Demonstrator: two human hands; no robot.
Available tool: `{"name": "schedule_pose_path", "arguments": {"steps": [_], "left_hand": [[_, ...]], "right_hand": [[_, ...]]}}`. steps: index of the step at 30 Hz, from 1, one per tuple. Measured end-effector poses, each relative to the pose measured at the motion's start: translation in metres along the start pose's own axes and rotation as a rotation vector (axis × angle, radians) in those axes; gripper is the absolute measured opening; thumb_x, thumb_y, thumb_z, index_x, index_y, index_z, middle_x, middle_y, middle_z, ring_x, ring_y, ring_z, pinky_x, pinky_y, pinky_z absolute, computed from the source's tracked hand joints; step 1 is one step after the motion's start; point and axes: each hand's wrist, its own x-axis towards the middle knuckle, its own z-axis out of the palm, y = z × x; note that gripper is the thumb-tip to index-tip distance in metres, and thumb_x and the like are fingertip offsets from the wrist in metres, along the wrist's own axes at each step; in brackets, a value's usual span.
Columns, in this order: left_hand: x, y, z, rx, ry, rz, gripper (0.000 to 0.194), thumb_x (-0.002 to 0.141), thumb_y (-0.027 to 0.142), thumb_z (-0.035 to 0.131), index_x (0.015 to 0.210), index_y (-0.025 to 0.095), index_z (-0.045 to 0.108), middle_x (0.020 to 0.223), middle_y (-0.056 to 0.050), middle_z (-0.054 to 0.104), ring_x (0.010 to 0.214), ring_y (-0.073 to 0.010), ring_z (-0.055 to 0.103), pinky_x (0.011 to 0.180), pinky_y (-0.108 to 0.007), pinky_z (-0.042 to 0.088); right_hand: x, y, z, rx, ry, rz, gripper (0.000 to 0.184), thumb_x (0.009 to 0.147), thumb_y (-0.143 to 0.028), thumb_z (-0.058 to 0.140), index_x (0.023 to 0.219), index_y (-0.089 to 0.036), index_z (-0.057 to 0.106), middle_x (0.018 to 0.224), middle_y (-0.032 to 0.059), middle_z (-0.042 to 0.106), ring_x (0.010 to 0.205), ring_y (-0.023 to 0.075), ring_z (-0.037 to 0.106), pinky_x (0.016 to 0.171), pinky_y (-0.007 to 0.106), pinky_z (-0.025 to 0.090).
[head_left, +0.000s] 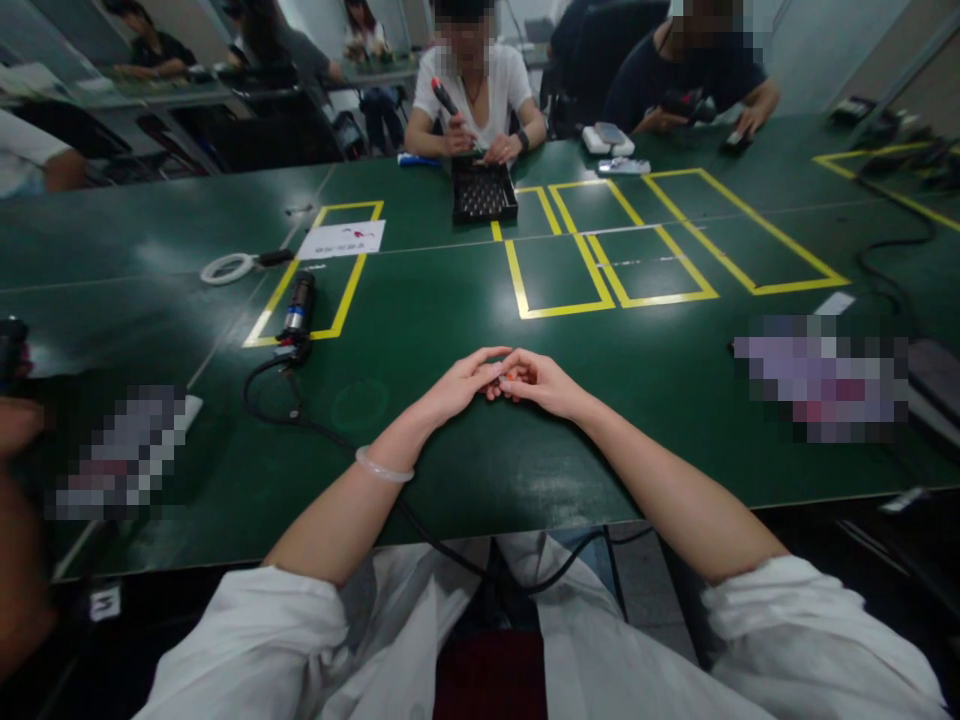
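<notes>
Over the green desk [480, 490], the left hand [466, 384] and right hand [550, 384] meet, fingers curled nearly closed about a small orange piece [511, 377]; which grip holds it is unclear. Loosened fingertips could drop it.

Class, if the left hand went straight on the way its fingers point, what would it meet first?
Most likely the right hand: the left hand points toward it, and the two overlap in this view, perhaps touching. A small orange item shows between them, too unclear to identify.
</notes>
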Motion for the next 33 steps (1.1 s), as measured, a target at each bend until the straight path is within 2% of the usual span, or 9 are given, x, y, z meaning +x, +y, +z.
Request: {"name": "schedule_pose_path", "arguments": {"steps": [5,10,21,26,33], "left_hand": [[0.0036,-0.0067,-0.0004,-0.089,0.08,-0.017,0.041,0.089,0.051,0.06,0.102,0.012,0.058,0.075,-0.002,0.061,0.067,-0.011,0.06,0.067,-0.024,0.048],[0.0032,-0.0074,0.0018,-0.015,0.074,-0.001,0.04,0.089,0.051,0.06,0.091,0.011,0.058,0.075,-0.004,0.062,0.068,-0.0108,0.06,0.068,-0.024,0.048],[-0.0011,-0.0002,0.0025,-0.013,0.038,-0.004,0.035,0.08,0.036,0.072,0.099,0.01,0.059,0.085,-0.004,0.065,0.074,-0.01,0.06,0.074,-0.025,0.048],[-0.0016,0.0011,0.0018,-0.03,0.049,-0.021,0.034,0.08,0.036,0.073,0.097,0.011,0.058,0.084,-0.003,0.064,0.074,-0.0098,0.06,0.074,-0.026,0.048],[-0.0004,-0.0012,-0.0002,-0.053,0.031,-0.011,0.035,0.08,0.038,0.073,0.097,0.011,0.058,0.085,-0.004,0.065,0.076,-0.0109,0.061,0.075,-0.026,0.048]], "right_hand": [[0.0003,0.0026,-0.0034,-0.066,0.085,0.02,0.031,0.079,-0.037,0.075,0.093,-0.018,0.055,0.074,-0.0025,0.061,0.061,0.0093,0.055,0.057,0.023,0.044],[-0.001,0.0031,-0.0065,-0.15,0.11,0.005,0.028,0.08,-0.037,0.073,0.093,-0.019,0.055,0.077,-0.0021,0.061,0.064,0.0095,0.054,0.059,0.023,0.043],[-0.0016,0.0042,-0.0072,-0.213,0.11,-0.015,0.028,0.081,-0.035,0.071,0.096,-0.019,0.055,0.076,-0.0034,0.058,0.061,0.0088,0.051,0.057,0.023,0.039],[-0.001,0.0029,-0.0068,-0.168,0.121,0.0,0.033,0.08,-0.038,0.074,0.098,-0.019,0.054,0.078,-0.0025,0.059,0.062,0.009,0.054,0.057,0.023,0.042],[-0.0007,-0.0032,-0.007,-0.12,0.157,0.036,0.035,0.084,-0.047,0.068,0.099,-0.019,0.054,0.074,-0.0013,0.063,0.059,0.0095,0.056,0.055,0.023,0.046]]}}
